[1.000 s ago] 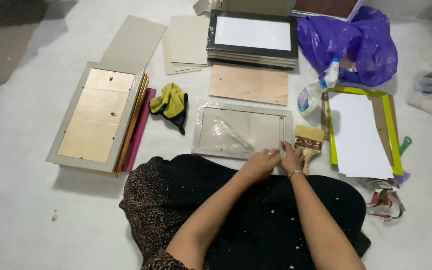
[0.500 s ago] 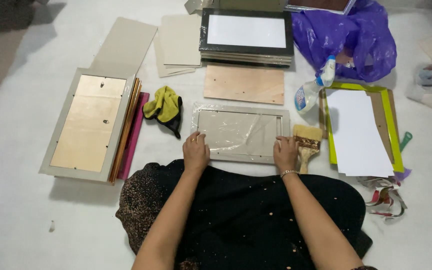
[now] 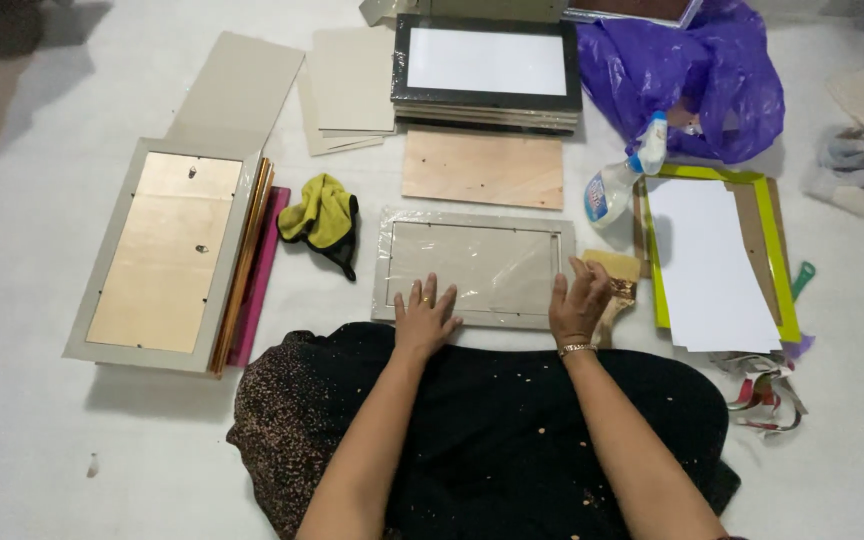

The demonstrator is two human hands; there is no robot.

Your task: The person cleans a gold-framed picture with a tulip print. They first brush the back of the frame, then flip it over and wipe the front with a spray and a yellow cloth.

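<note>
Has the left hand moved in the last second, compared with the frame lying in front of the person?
Yes. The left hand slid left along the plastic-wrapped frame, from beside the right hand near the paintbrush to the frame's lower left part.

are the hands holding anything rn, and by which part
Nothing is gripped. The left hand lies flat on the plastic-wrapped frame near its lower left; the right hand rests on its lower right corner.

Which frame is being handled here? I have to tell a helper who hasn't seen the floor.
Start at the person's lap: the frame lies flat on the white floor just beyond it, under the left hand and right hand. It is pale grey, wrapped in clear plastic, between the yellow cloth and the paintbrush.
</note>
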